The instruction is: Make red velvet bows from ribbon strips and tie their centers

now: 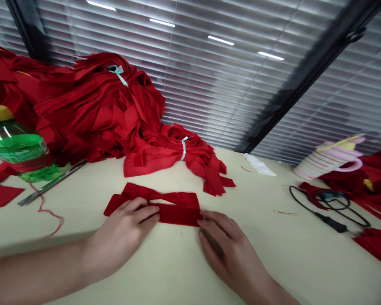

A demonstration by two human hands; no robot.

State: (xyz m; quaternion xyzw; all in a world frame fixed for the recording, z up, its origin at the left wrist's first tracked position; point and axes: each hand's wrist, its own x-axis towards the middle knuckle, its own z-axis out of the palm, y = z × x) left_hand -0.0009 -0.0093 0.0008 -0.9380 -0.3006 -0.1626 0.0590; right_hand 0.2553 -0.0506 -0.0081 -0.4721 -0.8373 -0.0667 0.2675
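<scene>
A folded red fabric strip lies on the pale table in front of me, with a narrow gap showing between its front and back layers. My left hand presses on the left part of the strip, its fingers closed together and bent over the cloth. At the strip's right end, my right hand pinches the edge between thumb and fingers. Just behind the strip lies a smaller bundle of red strips tied with a light blue ribbon.
A large red fabric pile fills the back left, by a green bottle and a metal ruler. On the right are a striped mug, a black cable and more red cloth. Window blinds stand behind.
</scene>
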